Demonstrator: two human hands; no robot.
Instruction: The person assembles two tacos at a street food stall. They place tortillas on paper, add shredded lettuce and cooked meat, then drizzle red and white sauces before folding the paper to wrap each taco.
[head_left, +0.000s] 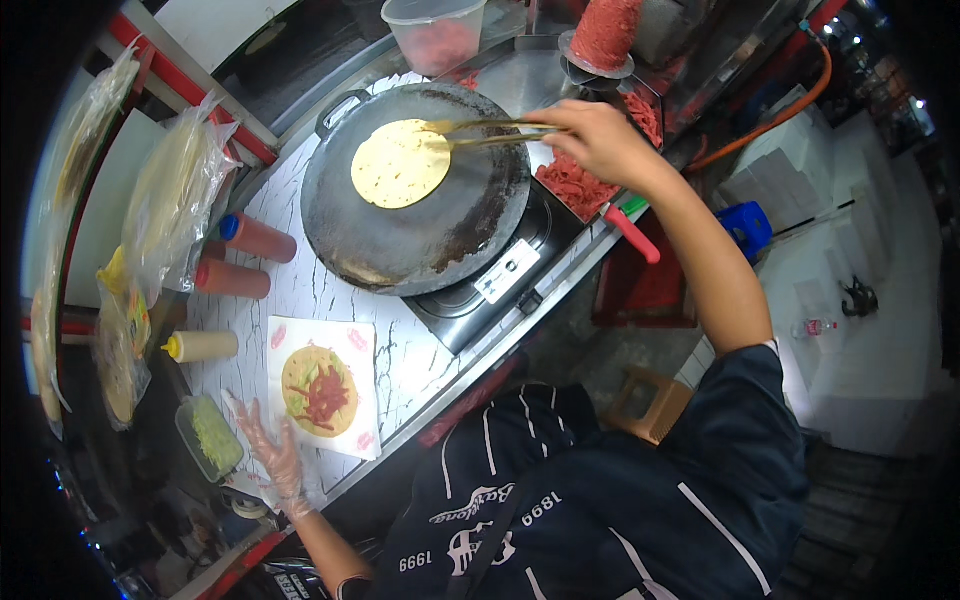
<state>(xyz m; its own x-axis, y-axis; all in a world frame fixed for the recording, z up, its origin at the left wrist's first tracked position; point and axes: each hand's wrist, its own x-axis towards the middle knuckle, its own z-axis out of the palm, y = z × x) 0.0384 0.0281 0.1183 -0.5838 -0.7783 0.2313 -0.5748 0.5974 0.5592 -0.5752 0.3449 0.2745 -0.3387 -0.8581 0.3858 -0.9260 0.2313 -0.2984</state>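
Small food stall or takeaway kitchen. Indicators: white, dark-veined worktop [405, 340]; burner [450, 322] with round black griddle [415, 245], flatbread [402, 165] on it; large cone of reddish meat [608, 35]; tray of shaved meat [577, 187]; squeeze bottles [235, 280], red and cream; tub of shredded greens [211, 438]; clear plastic bags [170, 195] of flatbreads.
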